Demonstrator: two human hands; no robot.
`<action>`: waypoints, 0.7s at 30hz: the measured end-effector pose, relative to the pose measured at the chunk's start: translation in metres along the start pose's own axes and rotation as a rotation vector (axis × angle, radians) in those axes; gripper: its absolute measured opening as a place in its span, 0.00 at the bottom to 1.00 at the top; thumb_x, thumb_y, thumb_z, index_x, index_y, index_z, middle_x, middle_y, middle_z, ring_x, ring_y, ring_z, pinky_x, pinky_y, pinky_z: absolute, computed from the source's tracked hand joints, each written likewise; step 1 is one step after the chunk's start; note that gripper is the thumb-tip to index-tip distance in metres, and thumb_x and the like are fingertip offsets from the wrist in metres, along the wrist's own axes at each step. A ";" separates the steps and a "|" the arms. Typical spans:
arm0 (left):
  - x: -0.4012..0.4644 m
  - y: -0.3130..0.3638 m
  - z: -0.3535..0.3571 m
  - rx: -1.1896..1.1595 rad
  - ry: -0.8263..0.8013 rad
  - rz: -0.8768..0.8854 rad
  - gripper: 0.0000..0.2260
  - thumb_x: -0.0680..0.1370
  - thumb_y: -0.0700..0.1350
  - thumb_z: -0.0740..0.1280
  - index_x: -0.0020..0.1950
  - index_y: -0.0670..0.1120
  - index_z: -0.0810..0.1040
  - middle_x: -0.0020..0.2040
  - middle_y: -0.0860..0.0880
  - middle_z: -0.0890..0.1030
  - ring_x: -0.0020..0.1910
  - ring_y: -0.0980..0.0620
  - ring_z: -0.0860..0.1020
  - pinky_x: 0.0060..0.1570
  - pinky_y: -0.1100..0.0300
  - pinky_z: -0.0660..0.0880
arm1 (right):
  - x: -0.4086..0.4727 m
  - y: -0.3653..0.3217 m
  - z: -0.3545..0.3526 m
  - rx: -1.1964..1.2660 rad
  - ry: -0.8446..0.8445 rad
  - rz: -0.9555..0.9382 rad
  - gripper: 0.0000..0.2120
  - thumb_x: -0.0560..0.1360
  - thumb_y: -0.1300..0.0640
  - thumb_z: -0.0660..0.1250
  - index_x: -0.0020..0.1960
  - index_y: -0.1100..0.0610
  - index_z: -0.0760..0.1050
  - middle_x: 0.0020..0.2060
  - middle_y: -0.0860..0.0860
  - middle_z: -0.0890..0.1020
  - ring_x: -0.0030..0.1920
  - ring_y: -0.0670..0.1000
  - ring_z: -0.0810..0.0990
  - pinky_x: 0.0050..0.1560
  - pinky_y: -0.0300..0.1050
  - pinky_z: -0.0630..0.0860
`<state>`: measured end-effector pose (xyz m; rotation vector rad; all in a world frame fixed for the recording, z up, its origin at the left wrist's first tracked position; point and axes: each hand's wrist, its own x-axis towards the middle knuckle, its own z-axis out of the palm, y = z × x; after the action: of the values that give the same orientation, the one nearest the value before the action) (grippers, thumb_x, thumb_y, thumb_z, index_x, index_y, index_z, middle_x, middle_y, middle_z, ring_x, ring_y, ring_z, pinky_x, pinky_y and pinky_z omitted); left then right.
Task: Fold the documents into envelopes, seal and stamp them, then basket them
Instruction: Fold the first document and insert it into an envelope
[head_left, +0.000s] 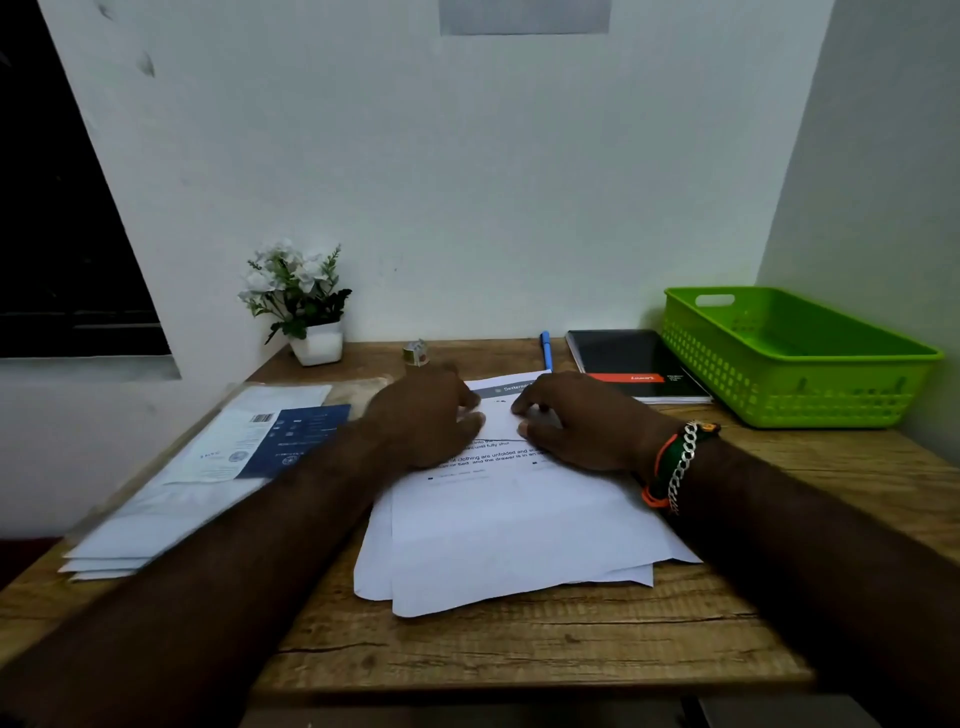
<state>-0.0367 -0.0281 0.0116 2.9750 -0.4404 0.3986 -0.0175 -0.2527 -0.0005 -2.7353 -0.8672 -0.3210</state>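
The documents (509, 535) lie in a loose stack at the centre of the frame, on the counter (519, 644). Both hands rest on the stack's far half: the left hand (421, 415) and the right hand (576, 426), fingers curled down onto the top sheet; whether they press or pinch the paper cannot be told. The step in hand appears to be the first fold. The next move calls for lifting one sheet clear of the stack and aligning its edges before creasing. The envelopes (171, 499) lie at left centre. The basket (789, 358) stands at the right, holding nothing visible. A pen (545, 351) lies beyond the hands.
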 end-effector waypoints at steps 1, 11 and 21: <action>0.002 0.002 0.003 0.006 -0.013 0.019 0.17 0.80 0.59 0.63 0.56 0.50 0.85 0.57 0.49 0.78 0.56 0.47 0.79 0.55 0.52 0.77 | 0.000 -0.001 0.000 -0.007 0.003 0.007 0.15 0.79 0.44 0.66 0.63 0.48 0.78 0.60 0.47 0.80 0.62 0.49 0.76 0.64 0.48 0.73; 0.009 -0.012 0.009 -0.091 -0.001 0.005 0.22 0.78 0.63 0.68 0.65 0.50 0.83 0.50 0.55 0.72 0.54 0.53 0.74 0.52 0.59 0.70 | -0.005 0.016 -0.023 -0.131 0.061 0.244 0.09 0.75 0.49 0.66 0.44 0.54 0.81 0.45 0.53 0.85 0.49 0.57 0.83 0.50 0.50 0.79; 0.006 -0.007 0.003 -0.017 -0.129 0.024 0.21 0.82 0.60 0.63 0.70 0.51 0.79 0.64 0.47 0.74 0.62 0.47 0.75 0.61 0.53 0.73 | -0.006 0.009 -0.010 -0.051 0.084 0.130 0.10 0.76 0.44 0.68 0.51 0.50 0.80 0.51 0.50 0.82 0.54 0.53 0.79 0.55 0.47 0.74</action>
<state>-0.0280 -0.0234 0.0101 2.9927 -0.4898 0.2049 -0.0176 -0.2661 0.0056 -2.7864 -0.6643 -0.4334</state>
